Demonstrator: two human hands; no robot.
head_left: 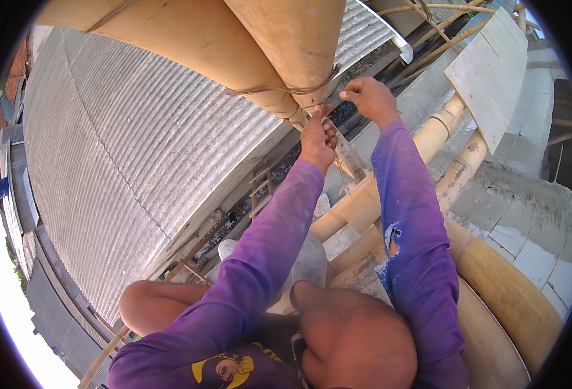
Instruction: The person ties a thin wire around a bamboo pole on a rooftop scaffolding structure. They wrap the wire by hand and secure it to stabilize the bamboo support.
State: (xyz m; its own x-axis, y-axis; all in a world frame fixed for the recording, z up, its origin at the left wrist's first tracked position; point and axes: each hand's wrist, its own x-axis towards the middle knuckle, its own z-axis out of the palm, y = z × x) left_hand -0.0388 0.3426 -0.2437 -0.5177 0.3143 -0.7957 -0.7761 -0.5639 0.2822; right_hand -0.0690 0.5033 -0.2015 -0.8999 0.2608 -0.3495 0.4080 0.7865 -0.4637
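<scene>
Two thick bamboo poles (292,39) meet in front of me, bound together by a thin brown tie wire (260,89) with a twisted end at the right. Just below that binding, my left hand (318,139) is closed against the poles, its thumb and fingers pinching thin wire. To its right my right hand (371,98) is raised, thumb and forefinger pinched together. A fine strand seems to run between the hands; what lies inside the right fingertips is too small to make out. Loose strands hang below the left hand.
A corrugated roof (124,142) slopes away at the left, lower down. Horizontal bamboo (357,204) crosses below my hands, and thick bamboo (506,279) lies at the right. A pale board (490,78) leans at the upper right, above a block wall (526,256). My bent knees are close below.
</scene>
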